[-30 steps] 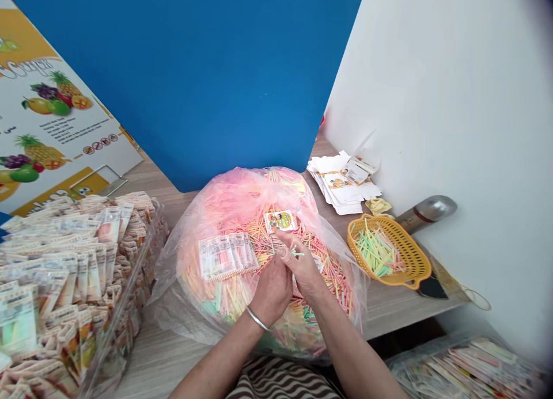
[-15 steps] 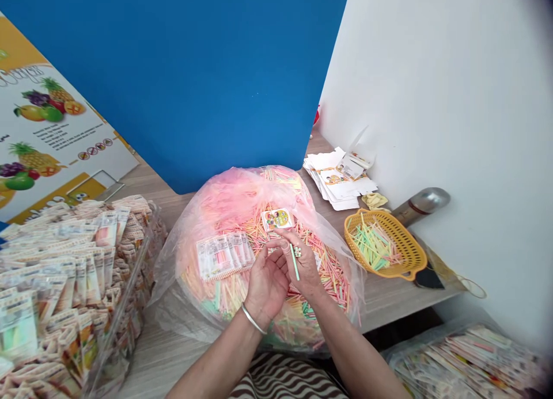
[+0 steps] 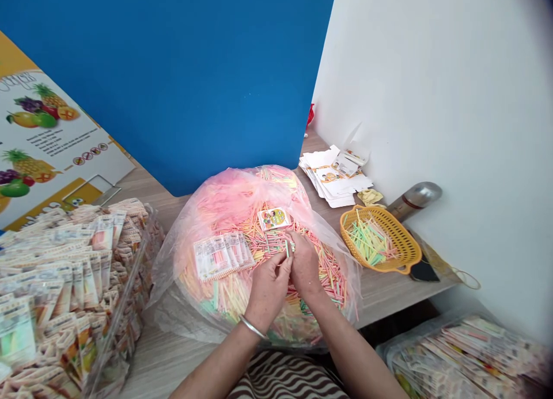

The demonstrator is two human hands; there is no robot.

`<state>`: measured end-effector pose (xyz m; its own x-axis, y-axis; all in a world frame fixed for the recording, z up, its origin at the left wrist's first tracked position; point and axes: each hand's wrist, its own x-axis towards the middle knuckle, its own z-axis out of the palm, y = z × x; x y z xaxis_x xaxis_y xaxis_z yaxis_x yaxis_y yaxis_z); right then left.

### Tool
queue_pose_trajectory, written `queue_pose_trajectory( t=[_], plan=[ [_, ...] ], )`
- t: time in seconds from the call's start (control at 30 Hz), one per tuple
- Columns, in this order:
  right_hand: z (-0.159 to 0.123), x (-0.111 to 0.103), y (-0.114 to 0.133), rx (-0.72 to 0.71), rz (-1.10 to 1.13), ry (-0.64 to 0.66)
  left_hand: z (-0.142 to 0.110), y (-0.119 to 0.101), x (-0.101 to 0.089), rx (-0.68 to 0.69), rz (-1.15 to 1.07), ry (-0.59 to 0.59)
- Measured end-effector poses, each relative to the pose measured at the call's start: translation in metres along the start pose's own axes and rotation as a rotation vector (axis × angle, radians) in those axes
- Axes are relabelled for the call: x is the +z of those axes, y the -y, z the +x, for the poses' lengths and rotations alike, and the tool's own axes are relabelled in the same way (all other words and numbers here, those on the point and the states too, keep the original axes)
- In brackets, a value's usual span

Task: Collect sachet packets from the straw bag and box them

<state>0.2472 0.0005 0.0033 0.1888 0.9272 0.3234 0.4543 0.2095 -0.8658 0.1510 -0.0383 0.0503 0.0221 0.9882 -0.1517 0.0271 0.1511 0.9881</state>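
My two hands meet over a big clear plastic bag [image 3: 166, 284] heaped with pastel candy straws [image 3: 334, 272]. Thumb and fingertips of my left hand [image 3: 268, 287] pinch a pale green candy straw [image 3: 287, 249], held upright against the other hand. Closed round a small bunch of candy straws [image 3: 292, 246], my right hand [image 3: 306, 266] shows only their ends; the rest is hidden in the palm. Just beyond the fingers a printed packet [image 3: 275, 219] lies on the heap. Left of my hands, a row of overlapping clear-fronted packets [image 3: 222, 256] rests on it too.
At left stands a large pile of filled packets [image 3: 56, 278] in clear plastic. A yellow basket [image 3: 406, 246] of straws sits right, near a metal flask [image 3: 417, 197] and flattened cartons [image 3: 332, 177]. More bagged packets [image 3: 470, 353] lie low right. A blue panel [image 3: 194, 88] rises behind.
My left hand has turned from palm up and come against the right hand, its fingertips now on the green straw. My right hand has closed further round the bunch. The view has shifted slightly.
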Motion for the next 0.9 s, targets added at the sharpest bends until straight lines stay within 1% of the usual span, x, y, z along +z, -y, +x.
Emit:
queue_pose_trajectory(
  t=[0.07,0.13,0.23,0.27,0.3,0.33,0.4,0.43,0.47,0.5,0.53,0.6,0.63,0.67,0.7,0.77,0.8,0.83,0.9],
  plan=[
    [0.0,0.0,-0.001,0.016,-0.055,-0.019,0.0,-0.002,-0.002,0.065,0.098,-0.041],
    [0.001,-0.001,-0.001,0.112,0.037,0.023,0.002,-0.004,-0.005,0.056,0.066,-0.034],
    [0.001,-0.005,0.001,0.321,0.399,0.125,0.009,-0.002,-0.009,-0.069,-0.062,0.049],
    [0.0,-0.006,0.002,0.359,0.528,0.157,0.011,-0.001,-0.01,-0.102,-0.087,0.057],
    [-0.002,-0.007,0.002,0.369,0.63,0.193,0.013,0.001,-0.011,-0.117,-0.089,0.053],
    [-0.004,-0.008,0.003,0.352,0.696,0.236,0.015,0.003,-0.011,-0.11,-0.069,0.051],
    [-0.008,-0.011,0.006,0.283,0.713,0.315,0.017,0.007,-0.011,-0.059,0.01,0.075],
    [-0.011,-0.012,0.007,0.247,0.688,0.325,0.017,0.009,-0.011,-0.034,0.049,0.093],
    [-0.013,-0.013,0.008,0.214,0.654,0.309,0.016,0.01,-0.01,-0.015,0.064,0.094],
    [-0.014,-0.015,0.009,0.184,0.614,0.262,0.014,0.011,-0.01,-0.009,0.038,0.061],
    [-0.016,-0.017,0.009,0.15,0.567,0.192,0.012,0.011,-0.009,-0.02,-0.032,-0.001],
    [-0.019,-0.02,0.01,0.057,0.445,0.059,0.006,0.007,-0.007,-0.076,-0.248,-0.122],
    [-0.021,-0.022,0.01,-0.002,0.368,0.028,0.001,0.004,-0.006,-0.111,-0.354,-0.138],
    [-0.023,-0.023,0.01,-0.068,0.292,0.024,-0.003,0.0,-0.003,-0.145,-0.436,-0.104],
    [-0.025,-0.024,0.01,-0.133,0.23,0.032,-0.008,-0.005,0.0,-0.171,-0.483,-0.032],
    [-0.03,-0.024,0.012,-0.226,0.146,0.051,-0.016,-0.013,0.009,-0.194,-0.51,0.125],
    [-0.033,-0.024,0.013,-0.25,0.122,0.047,-0.019,-0.015,0.013,-0.193,-0.509,0.18],
    [-0.036,-0.024,0.014,-0.259,0.109,0.035,-0.021,-0.015,0.018,-0.185,-0.505,0.212],
    [-0.039,-0.027,0.015,-0.248,0.125,0.01,-0.02,-0.011,0.022,-0.178,-0.528,0.208]
  ],
)
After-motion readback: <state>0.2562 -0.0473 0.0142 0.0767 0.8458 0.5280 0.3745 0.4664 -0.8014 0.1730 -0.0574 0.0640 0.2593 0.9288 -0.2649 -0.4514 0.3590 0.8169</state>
